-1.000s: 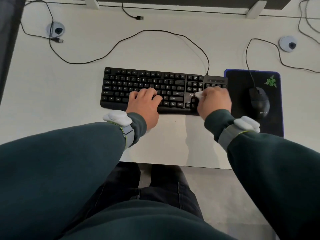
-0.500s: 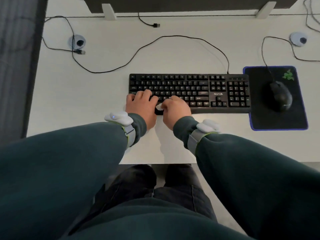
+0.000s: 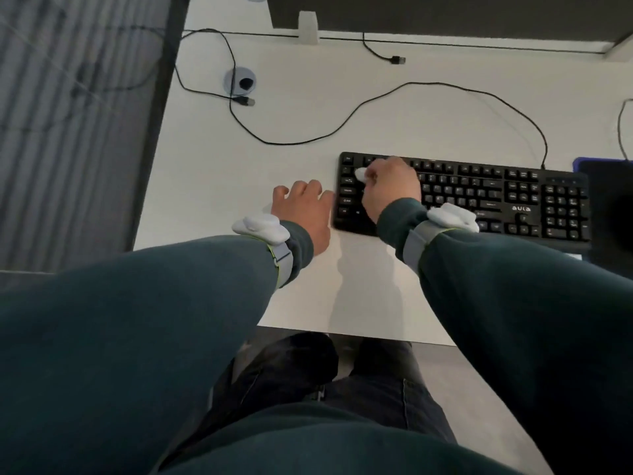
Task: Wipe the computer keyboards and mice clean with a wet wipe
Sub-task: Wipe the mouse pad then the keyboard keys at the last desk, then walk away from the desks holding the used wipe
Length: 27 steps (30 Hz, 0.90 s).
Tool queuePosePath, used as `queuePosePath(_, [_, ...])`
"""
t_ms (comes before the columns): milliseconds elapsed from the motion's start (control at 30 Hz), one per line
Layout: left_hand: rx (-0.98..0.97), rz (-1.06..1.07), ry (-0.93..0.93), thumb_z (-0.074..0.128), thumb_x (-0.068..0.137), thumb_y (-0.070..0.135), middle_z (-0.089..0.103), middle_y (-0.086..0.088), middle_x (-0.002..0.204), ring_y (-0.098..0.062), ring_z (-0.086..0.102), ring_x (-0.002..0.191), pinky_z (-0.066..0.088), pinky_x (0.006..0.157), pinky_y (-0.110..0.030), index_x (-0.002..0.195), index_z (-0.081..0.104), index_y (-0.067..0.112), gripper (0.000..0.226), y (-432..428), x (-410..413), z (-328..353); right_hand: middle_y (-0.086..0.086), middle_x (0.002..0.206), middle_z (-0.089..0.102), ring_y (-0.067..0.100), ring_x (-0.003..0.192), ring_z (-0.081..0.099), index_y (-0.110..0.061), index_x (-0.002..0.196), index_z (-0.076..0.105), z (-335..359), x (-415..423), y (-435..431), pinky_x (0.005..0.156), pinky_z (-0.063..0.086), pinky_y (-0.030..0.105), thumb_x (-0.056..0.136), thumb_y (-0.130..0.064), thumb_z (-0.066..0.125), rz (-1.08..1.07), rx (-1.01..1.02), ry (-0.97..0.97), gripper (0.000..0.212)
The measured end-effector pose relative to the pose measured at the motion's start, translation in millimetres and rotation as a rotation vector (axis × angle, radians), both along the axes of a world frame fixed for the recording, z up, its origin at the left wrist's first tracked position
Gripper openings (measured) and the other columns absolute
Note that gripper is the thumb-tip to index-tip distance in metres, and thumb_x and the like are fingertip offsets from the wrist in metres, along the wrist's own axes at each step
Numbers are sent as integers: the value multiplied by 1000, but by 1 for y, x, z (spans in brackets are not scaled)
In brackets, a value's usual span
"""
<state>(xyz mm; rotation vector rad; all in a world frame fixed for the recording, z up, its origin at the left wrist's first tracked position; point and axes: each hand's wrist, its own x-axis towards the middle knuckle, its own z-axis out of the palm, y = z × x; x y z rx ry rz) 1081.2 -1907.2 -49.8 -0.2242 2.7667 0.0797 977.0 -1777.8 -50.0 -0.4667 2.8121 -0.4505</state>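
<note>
head, right hand: my right hand [image 3: 390,190] is over the far-left corner of the black full-size plastic keyboard [image 3: 486,200], fingers clenched round a small crumpled white wet wipe [image 3: 360,173].
head, left hand: my left hand [image 3: 301,214] lies on the white table [image 3: 308,108] just beside the keyboard's left end, fingers released, holding nothing.
head, key relation: nearly all keys lie rightward of the wipe; the right hand is nearer.
head, axis: the keyboard's long axis runs left to right, front edge toward me; i judge strokes should follow it.

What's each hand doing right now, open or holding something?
Left hand: open, holding nothing, beside the keyboard.
Right hand: closed, holding the wet wipe on the keyboard.
</note>
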Motion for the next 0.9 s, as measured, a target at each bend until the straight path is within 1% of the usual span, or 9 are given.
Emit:
queuePosePath(100, [11,-4,26,48,83,19,46,0,132,-25,40,126,27,106,-46,134,48,26,51,-4,-1,1,8,118,49,29,104,57,-12,110,69,-1,26,-16,79,42,28,92,-11,50,178,39,-78,26])
queuePosePath(200, [33,-18,22,48,84,19,46,0,132,-25,41,125,28,104,-45,133,48,24,50,-5,0,1,8,115,51,30,104,59,-13,105,72,3,26,10,89,51,35,88,-11,51,193,158,-124,27])
queuePosePath(333, [60,-78,18,49,86,19,46,0,132,-25,42,124,28,105,-44,134,48,24,48,-3,-3,0,14,117,63,33,104,62,-9,103,72,10,-3,55,84,51,32,90,-20,52,-85,332,-109,26])
queuePosePath(400, [65,-96,23,48,87,20,46,1,133,-25,42,124,28,105,-44,135,48,24,48,3,-9,0,13,120,64,32,107,62,-11,105,72,13,-12,60,87,52,31,89,-21,55,-169,298,-156,25])
queuePosePath(500, [100,-191,70,49,89,22,47,1,133,-24,44,123,30,104,-43,135,49,24,46,27,-20,5,9,124,57,31,111,59,-16,107,71,26,-6,61,95,52,37,85,-15,59,-82,212,-255,25])
queuePosePath(633, [152,-307,142,47,91,23,51,1,130,-25,48,117,34,97,-41,131,53,23,40,76,-44,17,7,119,55,28,107,58,-21,100,69,35,24,103,93,50,34,86,-14,57,-93,122,-200,20])
queuePosePath(700, [193,-372,81,45,92,22,53,0,129,-26,51,116,37,94,-40,129,53,23,38,121,-53,25,7,118,55,28,107,57,-18,101,69,37,34,152,93,47,32,86,-12,54,-247,95,-151,22])
queuePosePath(833, [253,-341,-69,42,93,22,55,2,132,-26,55,117,40,88,-38,131,52,26,40,169,-56,24,3,103,52,29,99,58,-18,96,69,37,52,203,87,48,32,83,-11,53,-344,73,-145,22])
queuePosePath(900, [237,-457,-146,41,94,21,53,3,138,-24,55,121,42,90,-38,136,49,28,44,222,-57,28,5,104,54,28,99,57,-16,97,69,38,63,259,86,48,33,84,-12,54,-480,98,-160,21])
